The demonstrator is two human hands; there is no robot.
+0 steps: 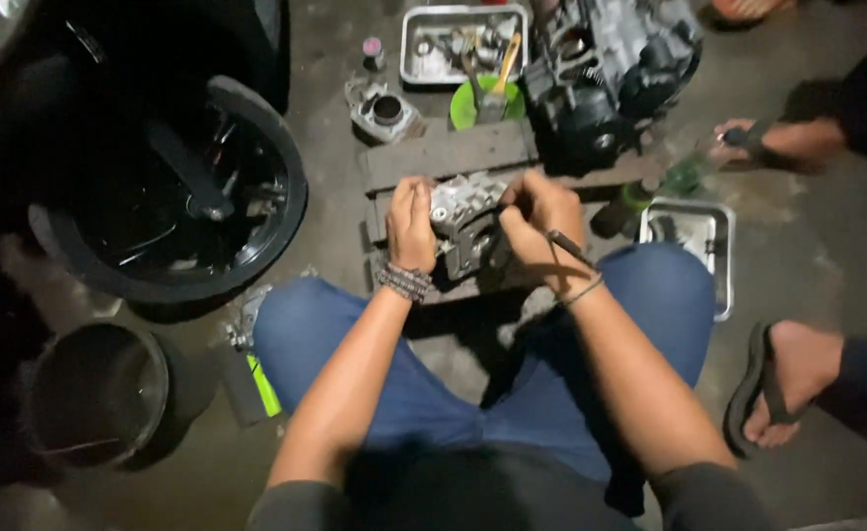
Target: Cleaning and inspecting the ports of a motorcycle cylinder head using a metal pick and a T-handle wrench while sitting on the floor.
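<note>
A grey metal engine part [466, 224] with fins and ports rests on a wooden board [448, 155] on the floor between my knees. My left hand [410, 222] grips its left side; beaded bracelets circle that wrist. My right hand [537, 218] holds the part's right side, fingers closed at its top edge, and a thin dark tool [569, 246] sticks out over the back of the hand. Whether the right fingers pinch something small is hidden.
A dark engine block [605, 69] stands beyond the board. Nearby lie a metal tray of parts [463, 41], a green bowl [480, 101], a cylinder piece [386, 110], a second tray [691, 236], a black basin [173, 192], a bucket [99, 393]. Another person's sandalled feet [782, 379] sit right.
</note>
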